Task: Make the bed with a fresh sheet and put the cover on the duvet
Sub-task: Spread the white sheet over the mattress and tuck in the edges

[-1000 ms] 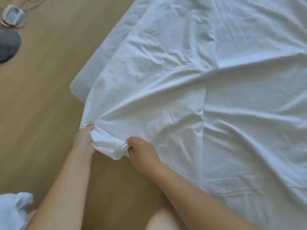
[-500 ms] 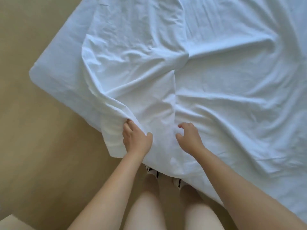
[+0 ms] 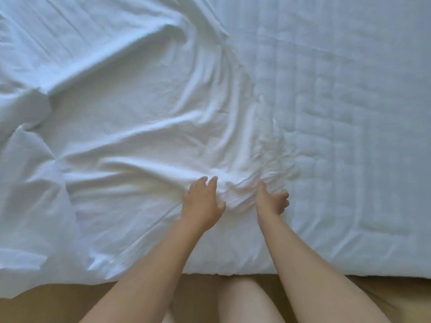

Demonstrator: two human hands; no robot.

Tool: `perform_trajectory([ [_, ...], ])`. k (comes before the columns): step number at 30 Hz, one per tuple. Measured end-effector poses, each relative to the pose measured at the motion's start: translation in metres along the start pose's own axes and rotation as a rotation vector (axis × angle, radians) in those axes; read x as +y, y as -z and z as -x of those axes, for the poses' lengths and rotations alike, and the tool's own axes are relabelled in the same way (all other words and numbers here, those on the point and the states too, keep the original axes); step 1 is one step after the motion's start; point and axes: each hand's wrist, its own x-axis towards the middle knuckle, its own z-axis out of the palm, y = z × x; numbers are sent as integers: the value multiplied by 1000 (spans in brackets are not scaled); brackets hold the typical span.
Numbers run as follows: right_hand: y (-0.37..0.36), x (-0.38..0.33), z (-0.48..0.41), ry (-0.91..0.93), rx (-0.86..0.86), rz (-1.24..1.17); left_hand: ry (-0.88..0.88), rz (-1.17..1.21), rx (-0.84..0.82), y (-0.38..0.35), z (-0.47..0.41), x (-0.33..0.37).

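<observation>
Both hands sit at the edge of the crumpled white fabric sheet [image 3: 130,127]: my left hand [image 3: 201,203] pressing it, fingers [image 3: 213,181] spread; my right hand [image 3: 270,201] loosely curled, empty. I judge they sit so to drag it across the quilted white mattress [image 3: 349,136], bare right of the fingers.

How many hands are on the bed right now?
2. The left hand rests on the wrinkled sheet; the right hand is just beside it, where the sheet meets the quilted mattress.
</observation>
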Motion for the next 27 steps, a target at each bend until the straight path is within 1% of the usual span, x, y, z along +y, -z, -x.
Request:
perform_trajectory([
  [2,11,-11,-35,87,-44,-67,-3,66,-4,-9,-25,36],
  [5,17,-34,-73,238,-140,-38,48,209,-45,-15,-57,75],
  [6,18,-41,-81,241,-169,-66,79,272,-57,-15,-67,84],
  [8,17,-53,-89,154,-182,-184,121,345,-53,-12,-82,95],
  [10,16,-59,-89,85,-198,-279,108,312,-92,-9,-91,98],
  [11,16,-61,-89,70,-251,-317,98,283,-133,-7,-93,100],
  [12,17,-63,-85,62,-338,-349,98,287,-170,-3,-94,102],
  [13,19,-65,-80,86,-451,-351,115,364,-202,0,-94,104],
  [14,23,-68,-72,175,-543,-294,170,550,-235,5,-93,106],
  [15,27,-70,-64,325,-597,-194,245,797,-258,13,-93,108],
  [16,31,-71,-53,497,-625,-91,329,1019,-264,23,-92,112],
  [17,35,-71,-42,667,-637,2,382,1153,-228,32,-92,112],
  [18,38,-70,-32,817,-648,87,381,1188,-180,40,-93,112],
  [19,40,-67,-22,938,-664,161,352,1111,-110,47,-92,111],
  [20,41,-65,-14,1017,-683,213,327,1023,-33,51,-90,109],
  [21,43,-62,-10,1044,-701,226,316,978,37,56,-86,106],
  [22,45,-61,-7,1022,-715,184,326,1002,70,59,-82,104],
  [25,51,-64,-6,836,-654,-44,353,1155,31,69,-67,89],
  [26,51,-65,-7,790,-642,-75,355,1192,34,71,-62,83],
  [27,51,-66,-8,756,-669,-75,360,1231,60,74,-56,76],
])
